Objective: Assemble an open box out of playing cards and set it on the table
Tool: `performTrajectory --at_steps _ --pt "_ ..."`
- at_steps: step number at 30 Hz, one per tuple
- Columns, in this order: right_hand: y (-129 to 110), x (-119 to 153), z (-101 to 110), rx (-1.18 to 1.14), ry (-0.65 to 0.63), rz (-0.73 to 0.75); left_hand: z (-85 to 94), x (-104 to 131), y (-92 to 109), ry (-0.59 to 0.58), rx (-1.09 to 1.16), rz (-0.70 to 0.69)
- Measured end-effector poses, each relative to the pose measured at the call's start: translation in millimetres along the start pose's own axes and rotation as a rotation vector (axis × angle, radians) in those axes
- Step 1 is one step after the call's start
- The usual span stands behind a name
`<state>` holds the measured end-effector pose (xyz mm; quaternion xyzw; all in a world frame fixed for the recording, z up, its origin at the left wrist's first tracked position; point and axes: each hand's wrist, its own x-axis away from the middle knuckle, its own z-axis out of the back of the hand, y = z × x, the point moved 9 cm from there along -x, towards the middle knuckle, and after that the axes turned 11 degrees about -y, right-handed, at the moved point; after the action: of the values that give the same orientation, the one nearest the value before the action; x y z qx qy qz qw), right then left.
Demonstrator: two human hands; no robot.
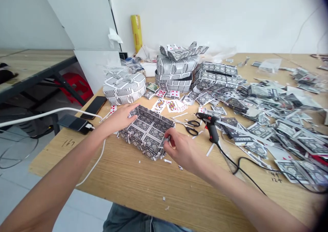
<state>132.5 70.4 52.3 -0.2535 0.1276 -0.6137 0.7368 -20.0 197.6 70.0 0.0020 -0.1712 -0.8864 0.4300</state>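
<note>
Left hand: My left hand (pixel 123 117) was partly closed over the far left corner of the open box (pixel 150 131), thumb inside and fingers outside, a hold that appeared to brace the wall.
Right hand: My right hand (pixel 183 149) was nearly closed, thumb and fingertips pinching the box's right end. Whether a separate strip lay between them, I could not tell.
Open box: Built of patterned cards, it sat between my hands, its cavity upward; the opposed holds likely kept it from turning and left its inside in view.
Scissors: The scissors (pixel 188 125) lay just beyond my right hand, handles toward my right, probably for easy reach.
Glue gun: The glue gun (pixel 212 131) lay beyond my right hand and to its right, nozzle pointing left. Its black cord (pixel 227 157) ran rightward, presumably to spare the space before me.
Cards: Face-up cards (pixel 172 105) lay beyond my hands; patterned ones (pixel 233 122) spread to their right across the tabletop (pixel 123 179).
Round box: Woven from cards, the round box (pixel 124 88) stood beyond my left hand, apparently set back to leave working room.
</note>
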Motion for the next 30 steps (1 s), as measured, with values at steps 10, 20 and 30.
performTrajectory --at_steps 10,20,30 --pt "-1 -18 11 0.075 0.077 0.143 12.3 74 -3 -0.079 -0.445 0.337" --pt "-18 -68 20 0.152 -0.083 0.372 -35.8 -17 32 -0.415 0.529 -0.26" --pt "-1 -34 69 0.235 0.065 0.11 -52.8 -60 63 -0.661 0.813 -0.58"
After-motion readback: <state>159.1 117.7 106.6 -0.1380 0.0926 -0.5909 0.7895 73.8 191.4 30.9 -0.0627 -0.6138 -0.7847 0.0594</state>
